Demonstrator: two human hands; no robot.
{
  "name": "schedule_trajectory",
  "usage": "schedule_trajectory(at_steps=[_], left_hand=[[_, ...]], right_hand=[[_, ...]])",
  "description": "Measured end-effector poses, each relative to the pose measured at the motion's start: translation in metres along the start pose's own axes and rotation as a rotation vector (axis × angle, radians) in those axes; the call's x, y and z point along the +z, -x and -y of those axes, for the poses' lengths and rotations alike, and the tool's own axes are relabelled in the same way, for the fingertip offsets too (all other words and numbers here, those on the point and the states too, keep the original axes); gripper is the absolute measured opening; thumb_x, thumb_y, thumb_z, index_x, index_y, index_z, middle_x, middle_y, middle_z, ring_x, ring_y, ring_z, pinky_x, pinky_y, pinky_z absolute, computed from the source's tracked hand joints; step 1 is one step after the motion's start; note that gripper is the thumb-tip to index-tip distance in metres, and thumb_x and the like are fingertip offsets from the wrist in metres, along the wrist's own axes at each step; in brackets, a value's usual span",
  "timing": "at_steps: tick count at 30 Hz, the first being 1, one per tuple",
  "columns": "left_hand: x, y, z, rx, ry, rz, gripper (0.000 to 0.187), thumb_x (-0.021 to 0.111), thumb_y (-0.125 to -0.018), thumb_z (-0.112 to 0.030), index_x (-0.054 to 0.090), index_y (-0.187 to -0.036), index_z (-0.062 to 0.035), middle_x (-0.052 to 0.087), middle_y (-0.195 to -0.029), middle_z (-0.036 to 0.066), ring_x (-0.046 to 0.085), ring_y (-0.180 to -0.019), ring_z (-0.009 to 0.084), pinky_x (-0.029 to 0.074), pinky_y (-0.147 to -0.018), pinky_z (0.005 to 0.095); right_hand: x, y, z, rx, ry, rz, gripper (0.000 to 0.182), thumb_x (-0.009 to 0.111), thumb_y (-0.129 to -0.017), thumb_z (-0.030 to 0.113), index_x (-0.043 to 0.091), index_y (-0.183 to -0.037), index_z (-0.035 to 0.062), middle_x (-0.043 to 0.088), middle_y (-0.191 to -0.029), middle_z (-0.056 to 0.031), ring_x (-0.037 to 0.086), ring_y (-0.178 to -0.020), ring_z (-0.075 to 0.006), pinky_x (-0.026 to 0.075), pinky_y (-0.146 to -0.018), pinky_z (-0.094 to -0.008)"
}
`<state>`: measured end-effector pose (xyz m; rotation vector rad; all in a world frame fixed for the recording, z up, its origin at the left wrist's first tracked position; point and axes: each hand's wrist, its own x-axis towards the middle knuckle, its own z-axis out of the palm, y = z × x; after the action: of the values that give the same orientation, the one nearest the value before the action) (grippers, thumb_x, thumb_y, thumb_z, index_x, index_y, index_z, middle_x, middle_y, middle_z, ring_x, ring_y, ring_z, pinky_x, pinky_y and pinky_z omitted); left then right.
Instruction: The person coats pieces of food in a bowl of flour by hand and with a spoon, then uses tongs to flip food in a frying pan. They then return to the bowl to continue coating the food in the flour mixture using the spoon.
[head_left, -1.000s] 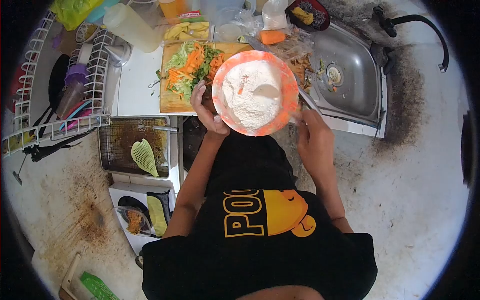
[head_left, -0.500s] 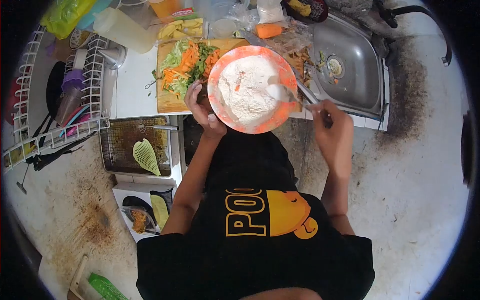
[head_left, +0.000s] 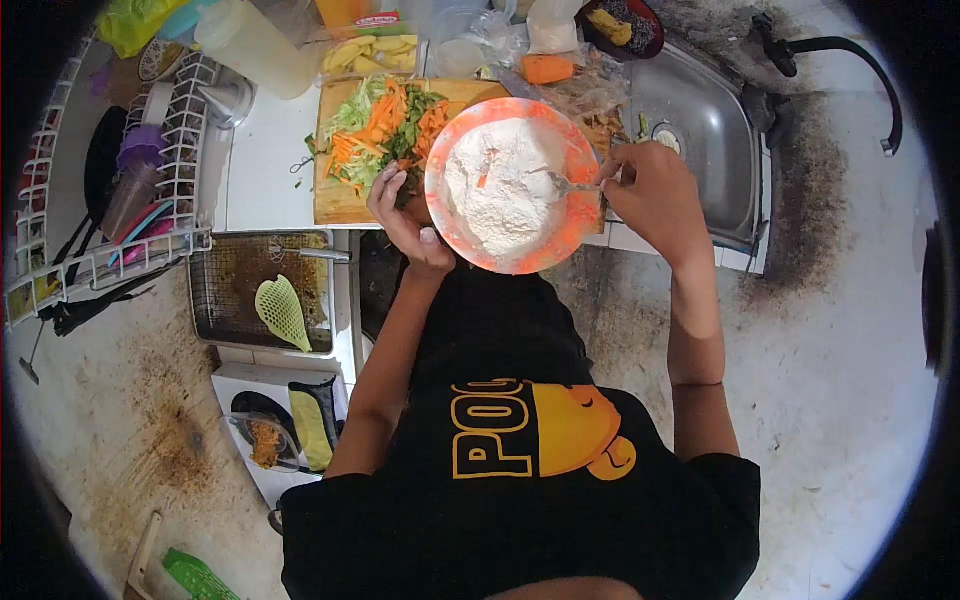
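An orange-rimmed bowl (head_left: 585, 225) holds a heap of white flour-like powder (head_left: 500, 190) with a few orange shreds on top. My left hand (head_left: 408, 225) is closed on the bowl's left side, steadying it, with some fingers hidden beneath. Between the thumb and fingers of my right hand (head_left: 655, 195) is the handle of a metal spoon (head_left: 580, 187). The spoon's tip is in the powder near the bowl's right side. Behind the bowl, a wooden cutting board (head_left: 335, 205) carries shredded carrot (head_left: 385, 118), pale green shreds and chopped greens.
At the right is a steel sink (head_left: 715, 130) with a black faucet (head_left: 850, 45). A clear tub of yellow slices (head_left: 375, 55) and an orange carrot piece (head_left: 547, 69) lie behind the board. To the left are a white dish rack (head_left: 185, 150) and a fryer with a green strainer (head_left: 282, 313).
My right hand has moved up and slightly left, bringing the spoon from a steep slant to nearly level in the powder. The bowl has shifted slightly right.
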<state>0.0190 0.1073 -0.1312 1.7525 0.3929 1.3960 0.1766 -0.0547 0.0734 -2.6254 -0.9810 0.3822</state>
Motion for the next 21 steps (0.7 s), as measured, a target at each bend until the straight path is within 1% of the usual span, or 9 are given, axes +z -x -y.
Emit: schedule_trajectory(at_steps=[1,3,7,10,12,13,15,18,21], left_hand=[[0.001,0.001,0.001,-0.001,-0.001,-0.001,0.069,0.034,-0.092,-0.053,0.042,-0.126,0.0070,0.039,-0.126,0.023,0.041,-0.123,0.0352,0.033,-0.105,0.0486],[0.004,0.001,0.000,-0.015,0.029,-0.039,0.069,0.034,-0.092,-0.054,0.043,-0.126,0.0062,0.041,-0.125,0.023,0.041,-0.122,0.0356,0.032,-0.105,0.0489],[0.001,0.001,0.000,-0.012,-0.035,-0.002,0.069,0.034,-0.092,-0.054,0.044,-0.125,0.0055,0.041,-0.124,0.023,0.042,-0.122,0.0353,0.032,-0.105,0.0488],[0.003,0.001,0.000,-0.007,-0.039,-0.005,0.069,0.033,-0.092,-0.055,0.045,-0.123,0.0058,0.041,-0.124,0.022,0.043,-0.120,0.0347,0.033,-0.105,0.0483],[0.005,0.002,0.001,-0.007,-0.022,-0.013,0.070,0.034,-0.092,-0.055,0.044,-0.124,0.0058,0.039,-0.124,0.022,0.043,-0.120,0.0338,0.034,-0.105,0.0482],[0.006,0.002,0.001,-0.005,-0.019,-0.013,0.070,0.034,-0.092,-0.055,0.044,-0.124,0.0058,0.039,-0.124,0.022,0.043,-0.120,0.0338,0.034,-0.105,0.0482],[0.007,0.002,0.000,-0.014,0.011,-0.023,0.069,0.033,-0.092,-0.055,0.042,-0.124,0.0057,0.037,-0.125,0.021,0.042,-0.121,0.0336,0.034,-0.105,0.0484],[0.007,0.002,0.002,-0.012,0.016,-0.004,0.069,0.033,-0.093,-0.054,0.041,-0.125,0.0057,0.035,-0.126,0.021,0.040,-0.122,0.0333,0.035,-0.104,0.0485],[0.008,0.004,0.003,-0.020,0.047,-0.013,0.068,0.033,-0.093,-0.054,0.041,-0.125,0.0058,0.035,-0.125,0.021,0.040,-0.122,0.0333,0.035,-0.104,0.0485]], right_hand=[[0.002,-0.001,-0.002,-0.001,0.000,0.002,0.014,0.060,-0.068,0.011,0.068,-0.075,0.0015,0.065,-0.076,-0.0206,0.064,-0.076,-0.0376,0.050,-0.070,-0.0450],[0.009,-0.002,-0.008,-0.046,0.002,-0.073,0.014,0.061,-0.068,0.011,0.067,-0.075,0.0006,0.064,-0.075,-0.0210,0.064,-0.074,-0.0374,0.050,-0.068,-0.0446],[0.020,-0.003,-0.022,-0.040,-0.086,-0.068,0.015,0.062,-0.068,0.011,0.067,-0.077,0.0003,0.064,-0.072,-0.0201,0.064,-0.072,-0.0365,0.049,-0.066,-0.0438],[0.030,-0.002,-0.036,-0.056,-0.156,-0.054,0.016,0.063,-0.070,0.011,0.067,-0.080,0.0003,0.064,-0.071,-0.0197,0.065,-0.071,-0.0349,0.049,-0.064,-0.0414],[0.033,0.002,-0.042,0.004,-0.235,0.010,0.016,0.063,-0.072,0.002,0.068,-0.087,-0.0015,0.067,-0.076,-0.0150,0.068,-0.071,-0.0192,0.051,-0.066,-0.0320],[0.038,0.004,-0.046,0.006,-0.234,0.007,0.016,0.063,-0.072,0.002,0.068,-0.087,-0.0015,0.067,-0.076,-0.0150,0.068,-0.071,-0.0192,0.051,-0.066,-0.0320],[0.049,0.009,-0.053,-0.042,-0.320,-0.096,0.014,0.063,-0.073,-0.003,0.068,-0.087,-0.0025,0.068,-0.077,-0.0115,0.067,-0.073,-0.0150,0.051,-0.066,-0.0288],[0.053,0.015,-0.055,-0.063,-0.427,-0.153,0.012,0.064,-0.075,-0.005,0.067,-0.086,-0.0033,0.068,-0.077,-0.0086,0.067,-0.073,-0.0140,0.051,-0.066,-0.0260],[0.051,0.020,-0.050,-0.018,-0.485,-0.159,0.011,0.065,-0.076,-0.005,0.067,-0.087,-0.0031,0.068,-0.077,-0.0080,0.066,-0.072,-0.0119,0.050,-0.065,-0.0253]])
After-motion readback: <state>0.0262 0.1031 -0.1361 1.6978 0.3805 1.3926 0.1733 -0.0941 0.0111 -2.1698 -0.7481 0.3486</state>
